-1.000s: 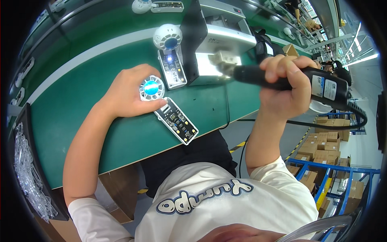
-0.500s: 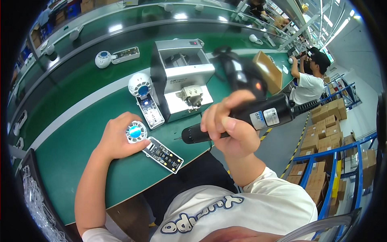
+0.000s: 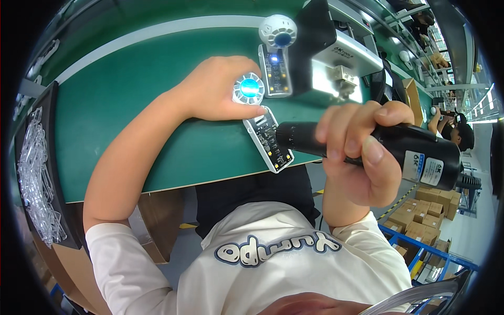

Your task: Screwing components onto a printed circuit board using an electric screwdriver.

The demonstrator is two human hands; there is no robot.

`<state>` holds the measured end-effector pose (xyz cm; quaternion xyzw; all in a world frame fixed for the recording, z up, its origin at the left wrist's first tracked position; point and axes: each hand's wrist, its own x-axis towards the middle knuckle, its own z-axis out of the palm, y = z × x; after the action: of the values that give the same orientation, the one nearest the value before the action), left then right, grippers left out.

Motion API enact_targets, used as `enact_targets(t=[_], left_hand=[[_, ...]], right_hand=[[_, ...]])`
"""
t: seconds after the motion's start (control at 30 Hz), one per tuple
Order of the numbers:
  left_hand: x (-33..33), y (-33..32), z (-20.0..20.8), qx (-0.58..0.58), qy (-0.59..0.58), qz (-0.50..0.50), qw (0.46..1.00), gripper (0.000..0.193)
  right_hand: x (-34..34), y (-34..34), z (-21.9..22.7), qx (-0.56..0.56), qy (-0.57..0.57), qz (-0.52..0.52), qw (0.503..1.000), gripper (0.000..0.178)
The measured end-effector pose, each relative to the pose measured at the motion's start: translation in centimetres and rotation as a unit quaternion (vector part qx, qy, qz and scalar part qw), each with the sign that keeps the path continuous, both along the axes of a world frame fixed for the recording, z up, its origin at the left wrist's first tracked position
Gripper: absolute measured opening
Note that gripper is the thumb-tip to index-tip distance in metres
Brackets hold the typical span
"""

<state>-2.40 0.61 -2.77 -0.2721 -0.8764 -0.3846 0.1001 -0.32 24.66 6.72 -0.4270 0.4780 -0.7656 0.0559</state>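
Observation:
My left hand (image 3: 223,86) is closed around the round white head of a device (image 3: 248,88) with a bright blue centre, its thumb by the joint. From that head an open white casing with a black circuit board (image 3: 271,140) slants toward the table's front edge. My right hand (image 3: 365,152) grips a black electric screwdriver (image 3: 420,142) by its barrel, held nearly level. The screwdriver's front end overlaps the board's edge in the picture; its bit is hidden, so I cannot tell whether it touches. A similar device (image 3: 278,32), its board showing, lies just beyond.
A grey and black machine with a metal fixture (image 3: 345,76) stands at the back right. To the left, a black tray (image 3: 50,131) holds clear plastic pieces. Cartons (image 3: 428,215) and a blue rack stand right of the green table (image 3: 131,58); another person sits farther off.
The view has shifted, so the table things sit farther right. The screwdriver's front end has come from beside the board to over its edge. My left hand keeps its hold on the device.

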Motion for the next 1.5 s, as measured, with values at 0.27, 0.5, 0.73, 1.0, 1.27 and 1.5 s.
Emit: enact_targets(t=[0.27, 0.5, 0.73, 1.0, 1.27, 1.5], left_hand=[[0.3, -0.1, 0.4, -0.002, -0.022, -0.001, 1.0, 0.055], [0.0, 0.2, 0.4, 0.025, -0.022, -0.01, 0.999, 0.051], [0.6, 0.2, 1.6, 0.016, -0.046, -0.022, 0.999, 0.047], [0.4, 0.8, 1.9, 0.013, -0.072, -0.021, 0.997, 0.047], [0.4, -0.6, 1.2, 0.014, -0.05, 0.059, 0.997, 0.049], [0.0, -0.4, 1.3, 0.01, -0.069, 0.044, 0.997, 0.05]], right_hand=[[0.6, -0.7, -0.2, 0.016, -0.003, -0.005, 1.0, 0.039], [0.5, -1.6, 0.4, 0.056, -0.024, -0.031, 0.998, 0.035], [-1.8, 2.7, 2.9, -0.051, 0.004, -0.052, 0.997, 0.033], [-3.8, 4.8, 2.3, -0.061, 0.1, -0.332, 0.936, 0.026], [-4.6, 4.9, 3.1, -0.022, 0.002, -0.254, 0.967, 0.026], [0.8, 5.3, 0.5, 0.012, -0.058, -0.092, 0.994, 0.036]])
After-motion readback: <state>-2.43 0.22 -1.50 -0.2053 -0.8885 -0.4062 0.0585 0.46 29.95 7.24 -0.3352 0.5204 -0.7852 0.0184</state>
